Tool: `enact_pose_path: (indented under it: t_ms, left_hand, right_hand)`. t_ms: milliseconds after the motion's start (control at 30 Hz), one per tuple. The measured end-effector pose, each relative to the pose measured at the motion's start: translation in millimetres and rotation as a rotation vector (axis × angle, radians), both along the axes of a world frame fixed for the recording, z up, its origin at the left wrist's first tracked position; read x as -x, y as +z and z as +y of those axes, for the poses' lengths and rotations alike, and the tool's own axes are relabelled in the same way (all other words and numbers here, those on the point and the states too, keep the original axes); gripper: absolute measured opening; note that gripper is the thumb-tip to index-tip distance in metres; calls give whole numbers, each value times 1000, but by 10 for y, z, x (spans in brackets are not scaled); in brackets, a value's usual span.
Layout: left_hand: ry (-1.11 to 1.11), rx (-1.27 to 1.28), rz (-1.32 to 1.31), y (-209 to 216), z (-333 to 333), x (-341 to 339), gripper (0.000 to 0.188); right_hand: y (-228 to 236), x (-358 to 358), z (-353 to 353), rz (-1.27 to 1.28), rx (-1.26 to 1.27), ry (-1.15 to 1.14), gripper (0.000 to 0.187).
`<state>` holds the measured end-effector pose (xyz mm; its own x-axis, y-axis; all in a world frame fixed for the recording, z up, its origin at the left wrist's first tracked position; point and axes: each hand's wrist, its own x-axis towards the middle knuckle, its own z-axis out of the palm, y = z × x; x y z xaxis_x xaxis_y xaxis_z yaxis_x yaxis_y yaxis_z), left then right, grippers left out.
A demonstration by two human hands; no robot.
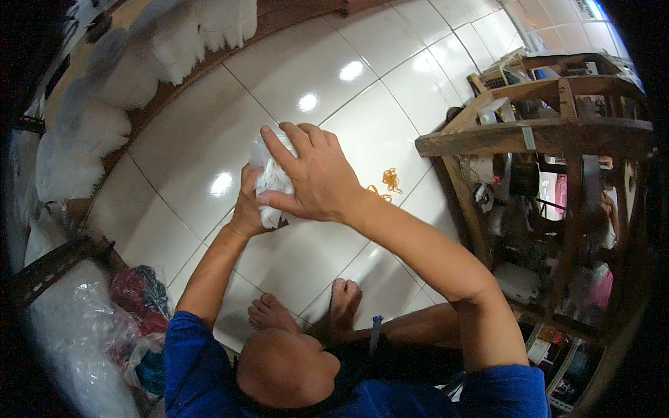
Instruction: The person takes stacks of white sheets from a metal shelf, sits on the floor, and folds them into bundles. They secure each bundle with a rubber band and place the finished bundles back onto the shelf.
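A white bundle, which looks like bunched plastic bags [272,182], is held between my two hands above the tiled floor. My left hand [245,209] is wrapped round its left and lower side, with most of the fingers hidden behind it. From above and the right, my right hand [313,169] grips the same bundle. Its thumb presses on the front and its fingers reach over the top. On the floor right of my right wrist lies a small heap of orange-yellow rubber bands [391,180].
White stacks of thin plastic [104,83] line a wooden ledge at the upper left. Clear plastic sacks [77,341] and dark red bundles [139,296] sit at the lower left. A wooden shelf rack [529,136], full of mixed goods, stands at the right. My bare feet [272,312] rest on the tiles.
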<state>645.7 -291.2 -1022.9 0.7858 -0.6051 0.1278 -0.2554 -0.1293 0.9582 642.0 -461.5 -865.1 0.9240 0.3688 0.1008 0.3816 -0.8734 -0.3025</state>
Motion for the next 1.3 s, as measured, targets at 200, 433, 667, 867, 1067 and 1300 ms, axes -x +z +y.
enact_pose_path:
  t_ms: [200, 433, 667, 867, 1067, 1300]
  left_hand:
    - [225, 128, 159, 52, -42, -36, 101]
    - [180, 393, 1055, 187, 167, 111, 79]
    - [577, 592, 1663, -548, 602, 1346, 84]
    - [557, 623, 1661, -541, 623, 1452, 85]
    - [516, 634, 1617, -486, 605, 1371, 87]
    - [483, 648, 1617, -464, 532, 1413, 89]
  right_hand:
    - [109, 67, -1110, 204, -500, -589, 40]
    - [-762, 1519, -2096, 597, -223, -646, 15]
    - [-1379, 1552, -1843, 302, -171, -789, 23]
    - [-1227, 1501, -1966, 431, -243, -713, 18]
    - [-933, 1500, -1997, 567, -386, -793, 26]
    - [-373, 1374, -1821, 624, -180, -694, 21]
